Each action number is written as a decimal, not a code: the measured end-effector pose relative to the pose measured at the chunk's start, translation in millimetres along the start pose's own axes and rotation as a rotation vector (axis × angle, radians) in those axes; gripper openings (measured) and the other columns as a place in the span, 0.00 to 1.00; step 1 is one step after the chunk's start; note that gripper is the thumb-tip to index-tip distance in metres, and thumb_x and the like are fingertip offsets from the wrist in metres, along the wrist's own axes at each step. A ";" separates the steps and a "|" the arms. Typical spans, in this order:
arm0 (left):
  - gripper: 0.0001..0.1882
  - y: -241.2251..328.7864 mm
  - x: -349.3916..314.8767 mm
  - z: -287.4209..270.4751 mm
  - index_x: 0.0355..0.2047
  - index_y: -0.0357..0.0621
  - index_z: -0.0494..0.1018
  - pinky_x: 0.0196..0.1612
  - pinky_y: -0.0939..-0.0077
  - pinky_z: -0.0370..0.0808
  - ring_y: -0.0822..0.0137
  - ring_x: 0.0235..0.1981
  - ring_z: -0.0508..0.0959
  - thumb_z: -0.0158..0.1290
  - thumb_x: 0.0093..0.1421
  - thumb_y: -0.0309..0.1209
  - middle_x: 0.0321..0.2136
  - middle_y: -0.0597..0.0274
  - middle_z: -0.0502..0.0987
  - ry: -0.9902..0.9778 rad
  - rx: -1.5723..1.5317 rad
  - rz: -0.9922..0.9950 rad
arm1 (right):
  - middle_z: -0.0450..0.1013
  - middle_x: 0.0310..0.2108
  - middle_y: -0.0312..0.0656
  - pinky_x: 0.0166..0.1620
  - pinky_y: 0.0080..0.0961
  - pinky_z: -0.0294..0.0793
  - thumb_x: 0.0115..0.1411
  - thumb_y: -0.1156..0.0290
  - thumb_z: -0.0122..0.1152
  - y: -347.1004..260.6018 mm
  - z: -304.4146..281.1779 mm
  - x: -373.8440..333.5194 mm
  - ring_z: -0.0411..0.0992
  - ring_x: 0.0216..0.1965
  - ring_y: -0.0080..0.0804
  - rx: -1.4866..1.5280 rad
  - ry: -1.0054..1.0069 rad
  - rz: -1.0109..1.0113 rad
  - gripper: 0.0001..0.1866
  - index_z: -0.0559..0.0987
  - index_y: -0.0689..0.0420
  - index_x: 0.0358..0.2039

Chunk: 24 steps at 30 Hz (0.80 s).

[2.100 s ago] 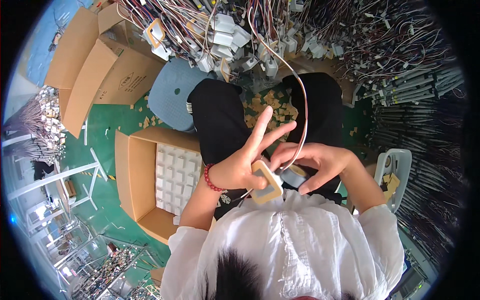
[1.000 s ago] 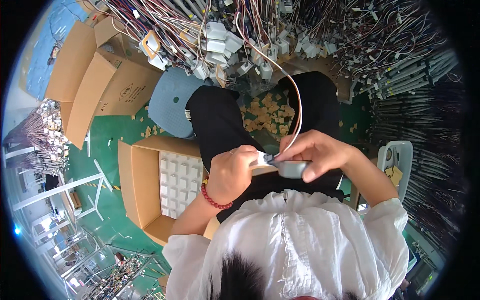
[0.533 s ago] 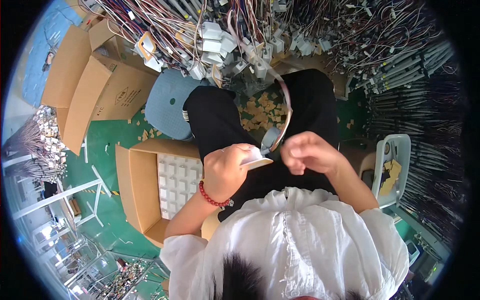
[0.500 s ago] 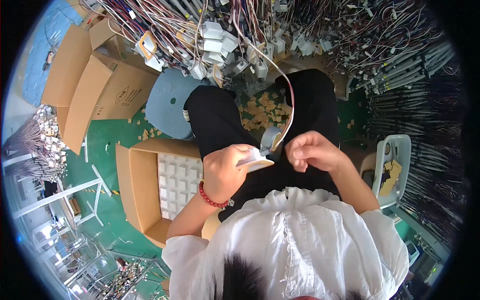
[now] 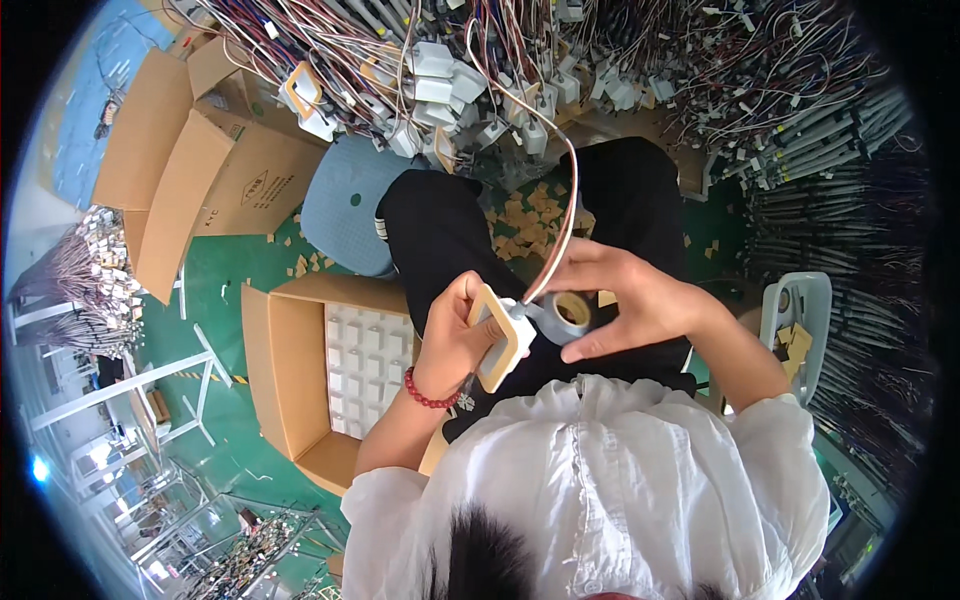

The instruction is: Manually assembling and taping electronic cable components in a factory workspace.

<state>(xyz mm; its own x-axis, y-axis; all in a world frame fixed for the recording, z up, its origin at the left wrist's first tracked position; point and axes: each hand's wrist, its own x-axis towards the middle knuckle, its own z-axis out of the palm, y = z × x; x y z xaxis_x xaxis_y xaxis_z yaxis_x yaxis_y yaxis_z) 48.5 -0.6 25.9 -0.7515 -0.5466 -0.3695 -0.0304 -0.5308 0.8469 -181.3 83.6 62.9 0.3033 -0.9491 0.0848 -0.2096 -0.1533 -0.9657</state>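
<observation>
Tan-framed white square part (image 5: 497, 335) clamped in left hand (image 5: 452, 338) over the lap, long side tilted up toward right hand (image 5: 625, 300). Grey tape roll (image 5: 568, 312) just right of it, pinched in the closed right fingers, strip reaching the part's corner beside the wire bundle (image 5: 560, 215). Right hand nearer the roll.

Person seen from above is wearing a white gathered blouse (image 5: 610, 480) with short puffed sleeves, black trousers (image 5: 440, 230), and a red bead bracelet (image 5: 428, 392) on the left wrist, dark hair (image 5: 480, 555) showing at the lower edge.
</observation>
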 end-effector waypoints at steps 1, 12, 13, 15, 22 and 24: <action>0.16 7.5 -1.2 5.6 0.27 0.42 0.60 0.31 0.83 0.74 0.77 0.29 0.76 0.60 0.55 0.25 0.25 0.62 0.76 0.026 -0.064 -0.087 | 0.70 0.40 0.43 0.45 0.31 0.69 0.41 0.66 0.76 0.3 -0.6 -4.3 0.68 0.44 0.38 0.008 -0.024 0.020 0.31 0.76 0.59 0.47; 0.05 22.9 0.7 9.3 0.25 0.37 0.66 0.29 0.74 0.79 0.62 0.25 0.80 0.53 0.50 0.20 0.29 0.54 0.78 0.102 1.371 1.213 | 0.72 0.29 0.38 0.35 0.25 0.74 0.60 0.43 0.50 23.1 30.8 -22.7 0.72 0.29 0.27 1.214 0.021 0.394 0.33 0.74 0.65 0.44; 0.05 26.5 -2.9 10.4 0.25 0.37 0.66 0.29 0.74 0.79 0.62 0.26 0.80 0.53 0.50 0.21 0.29 0.53 0.78 0.089 1.486 1.202 | 0.73 0.30 0.39 0.35 0.26 0.74 0.59 0.40 0.48 20.7 39.5 -22.4 0.72 0.29 0.29 1.364 0.061 0.376 0.36 0.74 0.65 0.46; 0.06 26.8 -4.0 8.4 0.26 0.37 0.67 0.30 0.74 0.79 0.62 0.26 0.79 0.54 0.49 0.22 0.29 0.55 0.77 0.079 1.576 1.218 | 0.72 0.28 0.43 0.33 0.29 0.72 0.60 0.35 0.37 7.3 43.2 -19.0 0.73 0.27 0.34 1.418 0.144 0.400 0.44 0.69 0.69 0.53; 0.13 2.5 -13.5 7.4 0.28 0.37 0.67 0.30 0.74 0.78 0.59 0.25 0.80 0.60 0.44 0.17 0.27 0.54 0.79 0.161 1.013 0.707 | 0.70 0.35 0.37 0.36 0.19 0.68 0.49 0.74 0.66 48.7 28.8 -38.2 0.66 0.31 0.20 0.655 0.237 0.393 0.13 0.72 0.59 0.34; 0.13 0.3 -14.9 9.8 0.29 0.37 0.67 0.29 0.75 0.78 0.62 0.25 0.81 0.60 0.47 0.16 0.28 0.53 0.79 0.132 0.714 0.505 | 0.66 0.45 0.35 0.44 0.23 0.70 0.42 0.75 0.73 30.1 22.9 -18.1 0.66 0.38 0.24 0.456 0.207 0.270 0.34 0.69 0.55 0.51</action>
<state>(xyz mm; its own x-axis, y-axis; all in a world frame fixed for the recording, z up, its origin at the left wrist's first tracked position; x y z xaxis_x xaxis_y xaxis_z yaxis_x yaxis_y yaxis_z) 53.3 13.8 35.3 -0.7058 -0.6999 0.1095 -0.1527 0.3013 0.9412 -171.8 102.5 26.7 0.0968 -0.9792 -0.1781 0.1824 0.1934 -0.9640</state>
